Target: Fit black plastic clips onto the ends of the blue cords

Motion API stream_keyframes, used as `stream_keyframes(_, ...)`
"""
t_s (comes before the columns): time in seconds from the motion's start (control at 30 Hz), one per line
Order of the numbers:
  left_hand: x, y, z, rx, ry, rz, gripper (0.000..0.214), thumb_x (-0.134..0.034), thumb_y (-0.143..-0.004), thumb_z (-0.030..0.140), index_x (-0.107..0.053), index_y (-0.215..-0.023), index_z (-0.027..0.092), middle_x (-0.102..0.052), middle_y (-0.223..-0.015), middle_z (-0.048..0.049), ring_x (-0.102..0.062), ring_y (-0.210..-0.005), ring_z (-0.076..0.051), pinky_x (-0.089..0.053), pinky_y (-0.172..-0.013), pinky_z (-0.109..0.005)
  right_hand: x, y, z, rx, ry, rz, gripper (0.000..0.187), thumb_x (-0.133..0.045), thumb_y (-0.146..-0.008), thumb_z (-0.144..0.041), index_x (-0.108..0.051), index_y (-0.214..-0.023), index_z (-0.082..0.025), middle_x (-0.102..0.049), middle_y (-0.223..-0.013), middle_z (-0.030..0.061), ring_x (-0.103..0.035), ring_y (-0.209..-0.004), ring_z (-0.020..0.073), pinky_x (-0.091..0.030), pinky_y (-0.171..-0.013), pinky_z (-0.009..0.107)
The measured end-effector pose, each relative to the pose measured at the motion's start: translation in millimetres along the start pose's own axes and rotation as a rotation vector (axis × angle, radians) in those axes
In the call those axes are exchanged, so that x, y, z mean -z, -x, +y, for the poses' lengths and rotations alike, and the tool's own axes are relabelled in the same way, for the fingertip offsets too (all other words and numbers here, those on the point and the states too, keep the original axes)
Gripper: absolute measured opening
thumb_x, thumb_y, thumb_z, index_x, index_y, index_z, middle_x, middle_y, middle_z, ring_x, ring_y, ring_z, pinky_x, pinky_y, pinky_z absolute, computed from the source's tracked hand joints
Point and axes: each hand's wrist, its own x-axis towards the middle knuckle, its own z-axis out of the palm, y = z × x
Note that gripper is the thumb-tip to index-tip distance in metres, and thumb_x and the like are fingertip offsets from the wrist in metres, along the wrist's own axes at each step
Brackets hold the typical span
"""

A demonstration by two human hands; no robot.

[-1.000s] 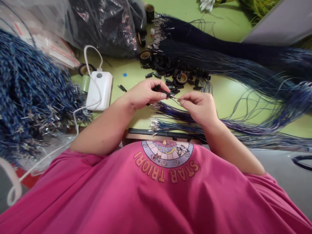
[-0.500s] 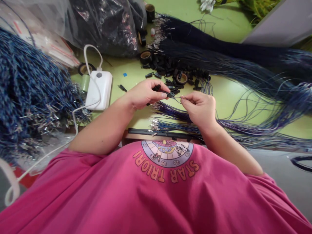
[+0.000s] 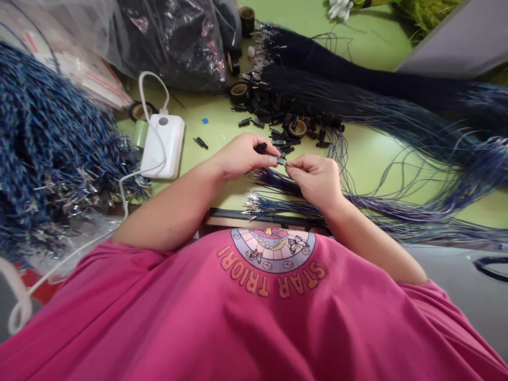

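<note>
My left hand (image 3: 240, 156) is closed in a pinch on a small black connector housing (image 3: 280, 160), with other black housings tucked under its fingers. My right hand (image 3: 315, 177) is closed too, pinching the metal-tipped end of a thin blue wire right at that housing. The fingertips of both hands meet above the green table (image 3: 222, 124). Under my hands lie two bundles of blue and purple wires (image 3: 278, 188) with silver terminals at their left ends.
A heap of loose black housings (image 3: 286, 114) and tape rolls lies beyond my hands. A white power bank (image 3: 162, 145) with a white cable sits at the left. Blue twisted wire piles fill the left side, dark wire bundles the right, plastic bags the back.
My right hand has moved left, closing the gap between the wire's tip and the black housing in my left hand. Both hands sit slightly lower in view.
</note>
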Motion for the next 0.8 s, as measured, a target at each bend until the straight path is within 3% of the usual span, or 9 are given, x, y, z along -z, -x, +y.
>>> stream_keyframes(0.2, 3.4, -1, -2, -0.036, -0.068, 0.004, 0.022, -0.077, -0.066, 0.023, -0.073, -0.087, 0.015, -0.067, -0.07, 0.0006, -0.052, -0.058, -0.007, -0.045, -0.062, -0.025, 4, -3, -2, -0.124, -0.031, -0.02, 0.015, -0.066, -0.076, -0.029, -0.071, -0.069, -0.017, -0.061, -0.062, -0.0015, -0.052, -0.06, 0.012, -0.039, -0.06, 0.027)
stream_keyframes(0.37, 0.5, -2, -5, -0.073, -0.085, -0.01, 0.022, -0.077, -0.066, 0.024, -0.073, -0.085, 0.015, -0.069, -0.075, -0.0011, -0.059, -0.067, -0.01, -0.049, -0.07, -0.028, 3, -3, -6, -0.138, -0.021, -0.042, 0.016, -0.065, -0.075, -0.028, -0.069, -0.066, -0.016, -0.058, -0.058, -0.002, -0.048, -0.058, 0.0109, -0.037, -0.058, 0.026)
stream_keyframes(0.5, -0.3, -3, -2, -0.084, -0.15, 0.054, 0.023, -0.076, -0.07, 0.028, -0.073, -0.089, 0.016, -0.069, -0.076, -0.0016, -0.059, -0.069, -0.012, -0.05, -0.071, -0.029, 10, -10, 0, -0.171, -0.082, -0.058, 0.018, -0.069, -0.076, -0.032, -0.071, -0.07, -0.015, -0.056, -0.058, -0.0028, -0.048, -0.058, 0.01, -0.037, -0.056, 0.026)
stream_keyframes(0.6, 10.8, -6, 1, -0.116, -0.266, 0.225, 0.022, -0.074, -0.073, 0.027, -0.073, -0.092, 0.017, -0.069, -0.08, -0.002, -0.059, -0.075, -0.014, -0.048, -0.076, -0.03, 27, -27, 18, -0.217, -0.131, 0.111, 0.016, -0.069, -0.079, -0.031, -0.074, -0.078, -0.016, -0.055, -0.058, -0.0024, -0.048, -0.056, 0.0097, -0.036, -0.055, 0.027)
stream_keyframes(0.7, 30.4, -13, -4, -0.154, -0.402, 0.418, 0.017, -0.071, -0.075, 0.027, -0.072, -0.09, 0.02, -0.068, -0.082, -0.003, -0.057, -0.078, -0.016, -0.046, -0.077, -0.032, 50, -49, 46, -0.353, -0.131, 0.326, 0.014, -0.065, -0.082, -0.022, -0.077, -0.086, -0.015, -0.058, -0.06, 0.0004, -0.047, -0.052, 0.0073, -0.034, -0.053, 0.028)
stream_keyframes(0.8, 44.1, -23, -20, -0.139, -0.524, 0.397, 0.015, -0.076, -0.07, 0.029, -0.071, -0.081, 0.022, -0.065, -0.075, -0.0038, -0.056, -0.076, -0.018, -0.044, -0.074, -0.033, 68, -60, 66, -0.445, -0.126, 0.435, 0.018, -0.065, -0.078, -0.013, -0.079, -0.089, -0.01, -0.063, -0.067, 0.0051, -0.05, -0.053, 0.007, -0.035, -0.053, 0.03)
